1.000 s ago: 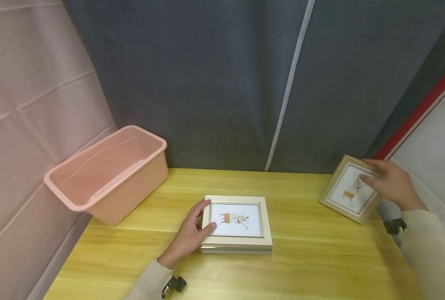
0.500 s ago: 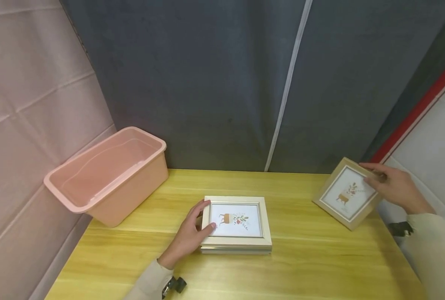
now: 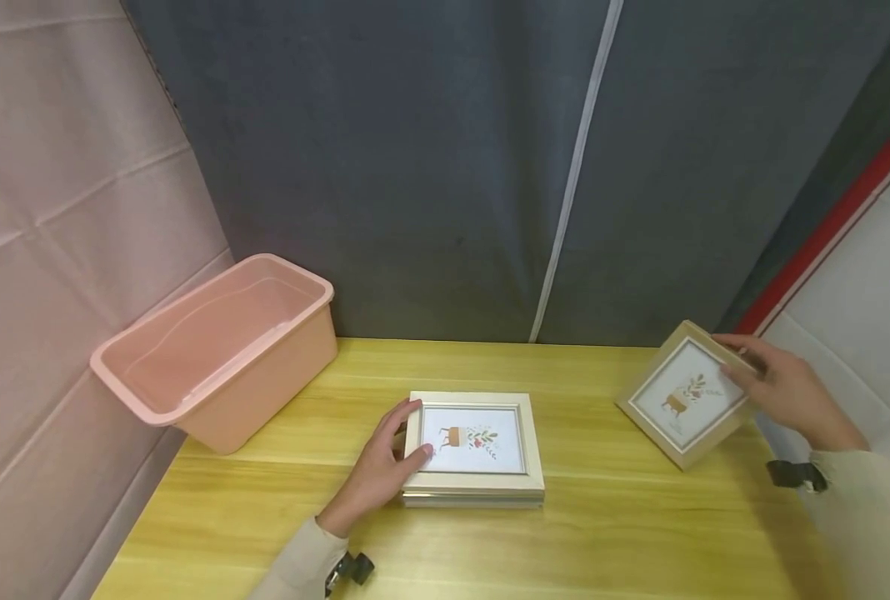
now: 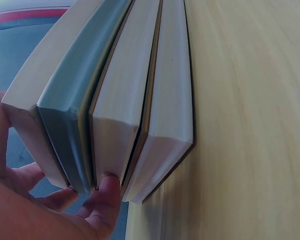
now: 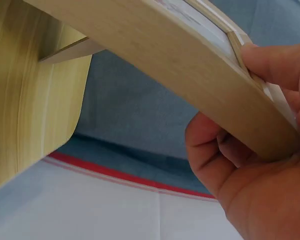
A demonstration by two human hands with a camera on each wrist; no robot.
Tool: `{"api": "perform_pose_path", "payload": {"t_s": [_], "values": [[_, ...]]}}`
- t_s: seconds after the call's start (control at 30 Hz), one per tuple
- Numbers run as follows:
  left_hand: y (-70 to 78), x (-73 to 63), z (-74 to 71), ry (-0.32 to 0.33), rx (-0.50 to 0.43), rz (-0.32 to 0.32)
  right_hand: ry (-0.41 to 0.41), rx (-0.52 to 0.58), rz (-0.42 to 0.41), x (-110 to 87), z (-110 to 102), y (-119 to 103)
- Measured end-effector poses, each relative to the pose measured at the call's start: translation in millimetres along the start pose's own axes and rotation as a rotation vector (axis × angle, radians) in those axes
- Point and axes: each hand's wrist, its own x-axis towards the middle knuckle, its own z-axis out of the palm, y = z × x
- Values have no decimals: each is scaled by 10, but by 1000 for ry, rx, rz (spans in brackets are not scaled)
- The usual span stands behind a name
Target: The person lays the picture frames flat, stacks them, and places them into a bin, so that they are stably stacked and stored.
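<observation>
In the head view, my left hand (image 3: 376,467) holds the left side of a stack of picture frames, thumb on the top frame (image 3: 475,483), which has a white border and a potted-plant print. The left wrist view shows fingertips against the side of the stack, where a teal frame (image 4: 72,110) lies between pale ones. My right hand (image 3: 793,387) grips the upper right edge of a light wooden picture frame (image 3: 685,396), thumb on its front. That frame is tilted at the table's right side, print facing me. A back support leg (image 5: 75,50) sticks out behind it in the right wrist view.
A pink plastic bin (image 3: 257,383) stands at the back left of the wooden table (image 3: 580,542); no contents show inside. A dark grey curtain (image 3: 415,167) hangs along the back edge. Pale cloth walls (image 3: 62,167) flank the table, the right one with a red strip (image 3: 827,242).
My right hand has moved the wooden picture frame a little to the left and toward me, and the frame has turned slightly. The left hand and the stack stay where they were.
</observation>
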Motion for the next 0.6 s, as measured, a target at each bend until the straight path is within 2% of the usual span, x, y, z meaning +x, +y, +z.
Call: {"api": "perform_pose_path", "payload": {"t_s": [0.4,0.6], "values": [[45,-19,-31,26,-10,4,52,92,-16,-148,105,-347],[101,-32,-61,67,2,-25,88,107,-92,-217,123,-553]]}}
